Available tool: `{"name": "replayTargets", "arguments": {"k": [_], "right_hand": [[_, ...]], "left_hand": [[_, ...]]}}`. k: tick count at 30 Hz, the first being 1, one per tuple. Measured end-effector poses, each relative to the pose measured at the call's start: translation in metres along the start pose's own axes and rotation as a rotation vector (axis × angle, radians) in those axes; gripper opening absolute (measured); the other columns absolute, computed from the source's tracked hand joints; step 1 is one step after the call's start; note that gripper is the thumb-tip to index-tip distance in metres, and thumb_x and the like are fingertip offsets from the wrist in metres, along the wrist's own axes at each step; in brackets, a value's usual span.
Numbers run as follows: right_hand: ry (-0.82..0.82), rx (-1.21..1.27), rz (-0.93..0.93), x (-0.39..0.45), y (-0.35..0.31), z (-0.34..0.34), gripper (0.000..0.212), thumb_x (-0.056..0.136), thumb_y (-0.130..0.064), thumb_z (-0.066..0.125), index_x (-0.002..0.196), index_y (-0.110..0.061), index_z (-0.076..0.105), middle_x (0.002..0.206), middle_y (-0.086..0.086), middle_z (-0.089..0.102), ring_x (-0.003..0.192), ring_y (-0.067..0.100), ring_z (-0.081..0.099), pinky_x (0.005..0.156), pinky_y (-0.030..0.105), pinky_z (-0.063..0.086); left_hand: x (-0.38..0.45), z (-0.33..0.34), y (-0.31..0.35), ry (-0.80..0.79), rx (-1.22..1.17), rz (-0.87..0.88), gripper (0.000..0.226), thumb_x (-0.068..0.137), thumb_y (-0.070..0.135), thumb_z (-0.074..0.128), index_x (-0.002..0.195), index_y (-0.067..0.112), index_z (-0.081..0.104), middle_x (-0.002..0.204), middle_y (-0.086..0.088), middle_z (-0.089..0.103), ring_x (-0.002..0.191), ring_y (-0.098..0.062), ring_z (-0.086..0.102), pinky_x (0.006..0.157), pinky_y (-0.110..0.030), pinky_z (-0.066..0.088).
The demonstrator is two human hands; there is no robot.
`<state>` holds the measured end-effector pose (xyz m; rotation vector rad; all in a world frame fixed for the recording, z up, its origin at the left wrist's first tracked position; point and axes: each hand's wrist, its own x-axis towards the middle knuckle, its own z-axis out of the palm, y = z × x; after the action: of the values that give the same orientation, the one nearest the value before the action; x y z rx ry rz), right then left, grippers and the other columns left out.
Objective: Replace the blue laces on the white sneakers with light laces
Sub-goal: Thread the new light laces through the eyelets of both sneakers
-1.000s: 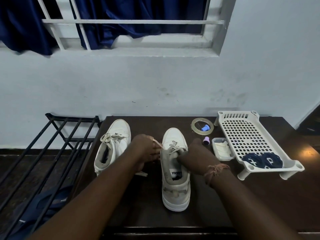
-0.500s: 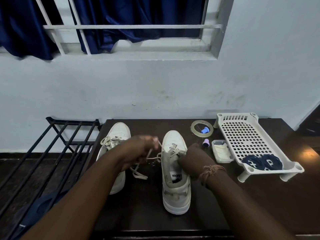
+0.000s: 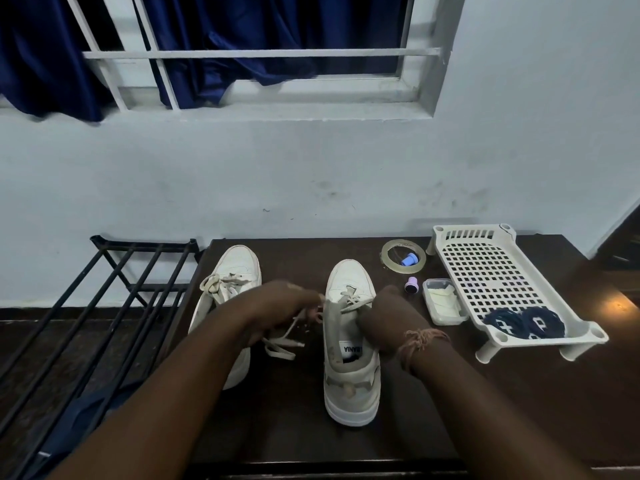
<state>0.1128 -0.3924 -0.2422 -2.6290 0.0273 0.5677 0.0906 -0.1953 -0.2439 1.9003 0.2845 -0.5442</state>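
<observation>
Two white sneakers stand on a dark table (image 3: 450, 403), toes toward the wall. The left sneaker (image 3: 235, 268) carries a tied light lace. The right sneaker (image 3: 349, 375) is partly laced with a light lace (image 3: 282, 342) whose loose end trails on the table to its left. My left hand (image 3: 277, 306) pinches that lace beside the shoe's left eyelets. My right hand (image 3: 384, 320) grips the shoe's right side at the collar. Two coiled blue laces (image 3: 523, 322) lie in a white perforated tray (image 3: 485, 268) at the right.
A tape ring (image 3: 403, 260) with a blue cap inside, a small purple cap (image 3: 411, 284) and a small clear box (image 3: 443, 301) sit between the right sneaker and the tray. A black metal rack (image 3: 104, 306) stands left of the table. The wall is close behind.
My left hand has drawn the lace out to the left of the right sneaker, then come back toward the eyelets. The right hand stays on the shoe.
</observation>
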Motion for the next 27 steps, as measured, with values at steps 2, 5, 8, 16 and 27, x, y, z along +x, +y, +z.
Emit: {"name": "replayTargets", "arguments": {"k": [2,5,8,16,27], "right_hand": [[0.022,0.008,-0.012,0.0,0.0,0.002,0.017,0.097,-0.015,0.052,0.098,-0.001,0.043,0.119,0.019,0.061,0.109,0.033,0.062,0.073,0.028,0.039],[0.044,0.061,-0.007,0.009,0.002,0.009,0.037,0.097,-0.014,0.053,0.121,0.009,0.036,0.116,0.021,0.065,0.094,0.027,0.063,0.059,0.026,0.038],[0.059,0.056,-0.008,0.012,0.004,0.01,0.04,0.097,-0.012,0.053,0.124,0.011,0.034,0.117,0.022,0.064,0.103,0.028,0.066,0.062,0.027,0.039],[0.066,0.098,-0.002,0.012,0.004,0.012,0.04,0.095,-0.014,0.056,0.122,0.008,0.036,0.115,0.021,0.063,0.106,0.03,0.065,0.071,0.029,0.041],[-0.018,0.085,-0.071,0.012,0.007,-0.002,0.023,0.088,-0.023,0.06,0.1,-0.004,0.056,0.075,0.003,0.056,0.068,0.016,0.057,0.05,0.023,0.037]], "left_hand": [[0.003,-0.004,0.006,0.076,-0.351,0.114,0.04,0.092,0.038,0.064,0.056,0.021,0.056,0.079,-0.01,0.051,0.063,-0.02,0.045,0.062,-0.028,0.038],[0.007,-0.004,0.009,0.108,-1.008,0.162,0.05,0.098,0.023,0.055,0.049,0.02,0.045,0.074,-0.006,0.064,0.076,-0.018,0.064,0.077,-0.033,0.046],[0.009,0.005,0.009,0.111,-1.254,0.054,0.048,0.098,0.019,0.055,0.052,0.018,0.041,0.05,0.001,0.04,0.046,-0.012,0.047,0.066,-0.03,0.053],[0.028,0.031,-0.021,0.36,-0.305,0.031,0.023,0.093,0.03,0.07,0.084,0.013,0.057,0.071,-0.007,0.056,0.055,-0.021,0.049,0.046,-0.024,0.039],[0.012,0.029,-0.001,0.272,0.567,0.09,0.038,0.089,0.044,0.047,0.087,0.01,0.065,0.087,-0.007,0.067,0.088,-0.027,0.067,0.079,-0.037,0.053]]}}
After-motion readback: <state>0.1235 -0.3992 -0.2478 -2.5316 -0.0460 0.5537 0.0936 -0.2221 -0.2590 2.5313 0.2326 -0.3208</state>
